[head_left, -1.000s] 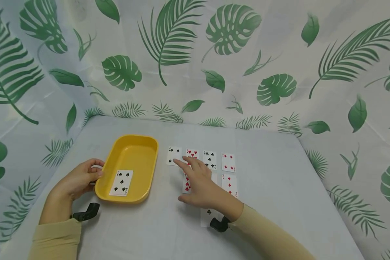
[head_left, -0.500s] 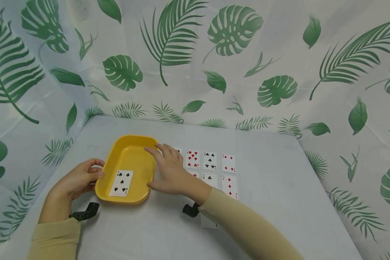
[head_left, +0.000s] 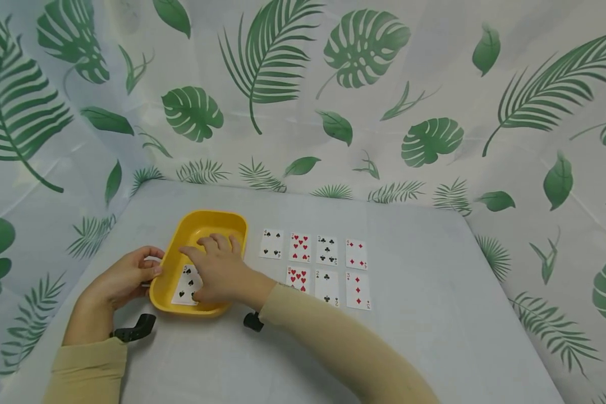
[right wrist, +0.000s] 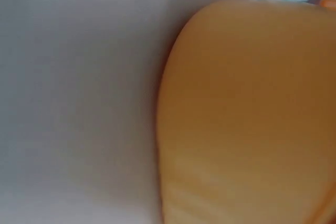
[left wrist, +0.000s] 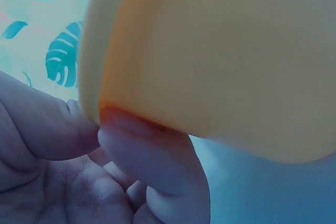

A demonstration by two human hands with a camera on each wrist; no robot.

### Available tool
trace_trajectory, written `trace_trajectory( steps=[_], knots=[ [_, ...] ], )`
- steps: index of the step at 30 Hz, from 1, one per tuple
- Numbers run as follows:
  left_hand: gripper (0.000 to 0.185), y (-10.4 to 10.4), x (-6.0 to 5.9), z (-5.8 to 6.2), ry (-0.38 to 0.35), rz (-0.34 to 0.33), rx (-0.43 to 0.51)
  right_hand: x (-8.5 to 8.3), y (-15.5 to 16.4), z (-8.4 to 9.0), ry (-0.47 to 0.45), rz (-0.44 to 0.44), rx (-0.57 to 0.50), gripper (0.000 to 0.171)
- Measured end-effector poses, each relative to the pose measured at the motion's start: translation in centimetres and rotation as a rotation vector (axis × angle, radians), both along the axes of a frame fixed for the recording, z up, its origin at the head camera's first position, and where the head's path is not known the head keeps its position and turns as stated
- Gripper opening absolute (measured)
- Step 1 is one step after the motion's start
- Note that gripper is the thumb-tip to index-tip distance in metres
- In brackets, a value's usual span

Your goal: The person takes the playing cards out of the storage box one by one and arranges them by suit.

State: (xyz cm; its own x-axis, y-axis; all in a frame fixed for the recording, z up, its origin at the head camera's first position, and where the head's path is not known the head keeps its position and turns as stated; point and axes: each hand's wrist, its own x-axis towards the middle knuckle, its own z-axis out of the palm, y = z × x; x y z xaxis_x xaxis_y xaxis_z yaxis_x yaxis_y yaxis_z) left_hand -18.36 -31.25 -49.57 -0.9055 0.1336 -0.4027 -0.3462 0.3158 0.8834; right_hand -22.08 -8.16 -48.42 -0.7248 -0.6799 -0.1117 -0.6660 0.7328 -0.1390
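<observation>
Head view: our right hand [head_left: 221,270] reaches into the yellow tray [head_left: 216,221], fingers lying loosely over the spade card [head_left: 184,287] inside. Our left hand [head_left: 123,276] pinches the tray's left rim. Seven cards [head_left: 315,268] lie on the table [head_left: 434,314] just right.

I see a staged recording booth, not a lived-in room — a leaf-printed curtain [head_left: 303,95] hangs beyond and beside my hands, enclosing a table [head_left: 434,314] draped in plain white cloth.
</observation>
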Motion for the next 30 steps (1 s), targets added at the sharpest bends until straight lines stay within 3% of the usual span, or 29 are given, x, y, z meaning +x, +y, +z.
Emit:
trace_trajectory(
  steps=[4, 10, 21, 30],
  knots=[
    [0.036, -0.2, 0.1, -0.1, 0.0, -0.012, 0.015, 0.2, -1.6, -0.4, -0.033, -0.002, 0.107, 0.102],
    [0.035, -0.2, 0.2, 0.0, 0.016, -0.014, 0.016, 0.4, -2.9, -1.1, -0.065, -0.019, 0.171, 0.096],
    [0.035, -0.2, -0.1, -0.1, 0.022, -0.012, 0.01, 0.7, -3.0, -0.8, -0.076, -0.037, 0.126, 0.078],
    [0.034, -0.4, 0.0, -0.1, 0.016, -0.006, 0.008, 0.5, -2.6, -0.2, -0.119, -0.061, 0.041, 0.088]
  ],
)
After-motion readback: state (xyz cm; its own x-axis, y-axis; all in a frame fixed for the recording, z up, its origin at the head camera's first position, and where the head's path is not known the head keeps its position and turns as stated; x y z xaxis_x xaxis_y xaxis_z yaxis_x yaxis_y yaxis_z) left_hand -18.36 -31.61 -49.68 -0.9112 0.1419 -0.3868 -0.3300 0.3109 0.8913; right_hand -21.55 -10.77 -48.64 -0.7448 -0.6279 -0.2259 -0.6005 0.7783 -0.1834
